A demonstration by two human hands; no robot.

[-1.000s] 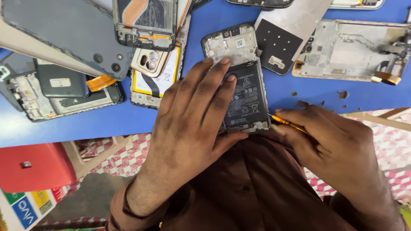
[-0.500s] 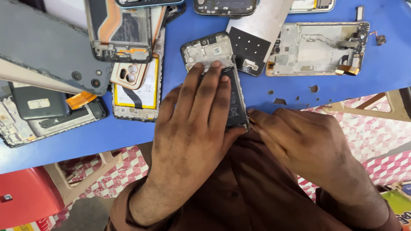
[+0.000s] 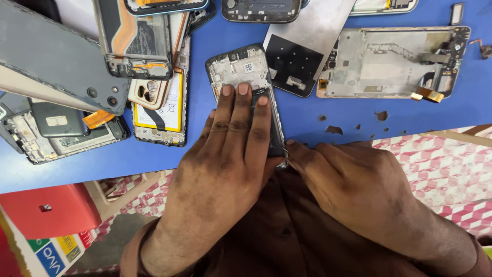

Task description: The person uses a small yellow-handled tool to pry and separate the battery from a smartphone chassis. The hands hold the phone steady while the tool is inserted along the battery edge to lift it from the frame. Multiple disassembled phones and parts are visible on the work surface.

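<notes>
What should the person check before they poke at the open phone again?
1. Left hand pressing flat on the opened phone: ok.
2. Phone lying fully on the blue table: not ok, its near end sits at the edge.
3. Right hand at the phone's lower corner: ok.
4. Tool tip seated in the seam: cannot tell, hidden by fingers.
5. Room around the phone: not ok, the black plate lies close beside it.

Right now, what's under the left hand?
The left hand presses flat on an opened phone; its upper circuit board shows, its battery and lower half are covered.
</notes>
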